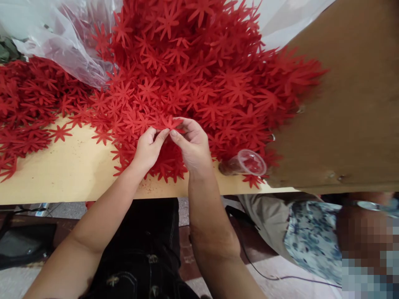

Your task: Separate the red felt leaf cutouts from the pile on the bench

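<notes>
Between both hands is a red star-shaped fabric flower cutout [170, 123] with several narrow petals. My left hand [149, 146] pinches its left side between thumb and fingers. On the right side, my right hand [193, 143] grips it with the thumb at the near edge and the fingers curled behind. The two thumb tips almost meet at the flower's near edge. A large heap of similar red flower cutouts [187, 70] lies under and beyond the hands. Whether one piece or several are stacked in my fingers I cannot tell.
A clear plastic cup [249, 162] lies tipped at the table's front edge. Another red pile [28, 99] spreads at left, beside a clear plastic bag [68, 41]. A brown board [349, 108] borders the right. A person in a floral garment [311, 236] sits at lower right.
</notes>
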`<state>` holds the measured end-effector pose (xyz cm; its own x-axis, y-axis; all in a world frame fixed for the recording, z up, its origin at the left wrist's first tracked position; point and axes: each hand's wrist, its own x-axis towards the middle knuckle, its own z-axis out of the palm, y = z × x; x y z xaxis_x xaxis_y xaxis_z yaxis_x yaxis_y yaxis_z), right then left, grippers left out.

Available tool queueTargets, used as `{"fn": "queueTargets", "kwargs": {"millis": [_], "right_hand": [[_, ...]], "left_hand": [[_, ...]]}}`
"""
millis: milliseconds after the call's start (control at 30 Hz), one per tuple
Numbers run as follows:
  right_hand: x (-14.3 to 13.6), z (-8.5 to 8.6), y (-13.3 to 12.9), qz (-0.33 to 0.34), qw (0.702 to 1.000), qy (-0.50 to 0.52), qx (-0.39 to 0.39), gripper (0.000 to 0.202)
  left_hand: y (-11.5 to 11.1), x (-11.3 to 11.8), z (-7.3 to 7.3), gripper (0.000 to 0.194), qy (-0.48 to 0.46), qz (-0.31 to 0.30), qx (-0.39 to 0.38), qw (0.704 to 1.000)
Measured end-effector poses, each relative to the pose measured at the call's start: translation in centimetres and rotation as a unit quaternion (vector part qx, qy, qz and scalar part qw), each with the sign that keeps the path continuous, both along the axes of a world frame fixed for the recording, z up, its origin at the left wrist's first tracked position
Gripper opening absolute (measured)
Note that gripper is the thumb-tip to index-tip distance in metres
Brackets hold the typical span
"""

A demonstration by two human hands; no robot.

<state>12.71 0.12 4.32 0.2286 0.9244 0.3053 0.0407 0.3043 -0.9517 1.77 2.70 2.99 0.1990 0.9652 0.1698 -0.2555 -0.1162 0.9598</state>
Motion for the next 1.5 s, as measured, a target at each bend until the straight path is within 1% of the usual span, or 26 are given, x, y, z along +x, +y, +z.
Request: {"fn": "queueTargets", "kwargs": {"millis": [67,133,200,300,333,400,500,600,667,733,833,933,1000,1067,1133,1167,1200,1267,1367,1500], "right_hand": [[0.0,0.2,-0.1,-0.013,1.000,0.002,0.002,0.043],[-0.1,0.6,-0.4,-0.028,0.999,-0.017,0.003,0.047],[-0.3,1.1,-0.7,-0.015,0.999,-0.035,0.000,0.042],[-0.8,1.5,-1.0,0.019,0.999,-0.031,-0.018,0.029],[-0.8,1.4,-1.0,0.012,0.999,-0.023,-0.023,0.026],[-0.7,1.1,-0.8,-0.030,0.999,0.011,-0.023,0.024],[-0.1,0.3,-0.4,-0.099,0.992,0.079,-0.015,0.024],[0.5,0.0,-0.2,-0.133,0.986,0.096,-0.012,0.030],[0.5,0.1,-0.4,-0.137,0.986,0.092,-0.016,0.036],[0.2,0.3,-0.7,-0.134,0.987,0.087,-0.021,0.042],[-0.3,0.5,-1.0,-0.122,0.990,0.067,-0.027,0.047],[-0.6,0.4,-1.1,-0.105,0.993,0.048,-0.038,0.048],[-0.7,0.3,-1.1,-0.098,0.994,0.046,-0.032,0.044],[-0.7,0.1,-1.0,-0.084,0.995,0.055,-0.016,0.035],[-0.7,-0.1,-0.9,-0.061,0.996,0.069,-0.009,0.027],[-0.7,-0.2,-0.8,-0.052,0.996,0.077,-0.012,0.026],[-0.7,-0.3,-0.7,-0.047,0.995,0.085,-0.017,0.026],[-0.7,-0.3,-0.7,-0.051,0.994,0.095,-0.026,0.026],[-0.8,-0.1,-0.7,-0.056,0.995,0.077,-0.024,0.026],[-0.9,0.3,-0.9,-0.035,0.998,0.055,-0.020,0.028]], "left_hand": [[-0.1,-0.1,0.2,0.021,-0.005,0.002,-0.003,1.000],[-0.2,-0.2,0.5,0.027,-0.020,0.001,-0.006,1.000],[-0.3,-0.4,0.7,0.035,-0.037,-0.006,-0.015,0.999],[-0.3,-0.5,0.8,0.043,-0.064,-0.027,-0.021,0.997],[-0.3,-0.5,0.8,0.044,-0.074,-0.032,-0.021,0.996],[-0.2,-0.6,0.7,0.045,-0.095,-0.034,-0.022,0.995],[0.1,-0.6,0.5,0.044,-0.106,0.000,-0.028,0.994],[0.3,-0.4,0.2,0.032,-0.071,0.035,-0.023,0.997],[0.4,-0.3,0.0,0.028,-0.027,0.059,0.006,0.998],[0.4,-0.4,-0.3,0.034,0.028,0.098,0.064,0.993],[0.3,-0.7,-0.4,0.039,0.100,0.156,0.170,0.968],[-0.2,-1.0,0.0,0.037,0.140,0.180,0.238,0.944],[-0.5,-1.0,0.2,0.029,0.160,0.180,0.250,0.938],[-0.6,-1.0,0.4,0.021,0.181,0.182,0.247,0.934],[-0.7,-0.9,0.4,0.012,0.192,0.202,0.236,0.931],[-0.7,-0.8,0.5,0.010,0.189,0.214,0.229,0.931],[-0.7,-0.8,0.5,0.012,0.180,0.220,0.221,0.933],[-0.7,-0.8,0.7,0.015,0.155,0.203,0.204,0.945],[-0.8,-0.8,0.9,0.018,0.117,0.125,0.180,0.969],[-0.9,-0.6,0.9,0.021,0.052,0.039,0.123,0.990]]}}
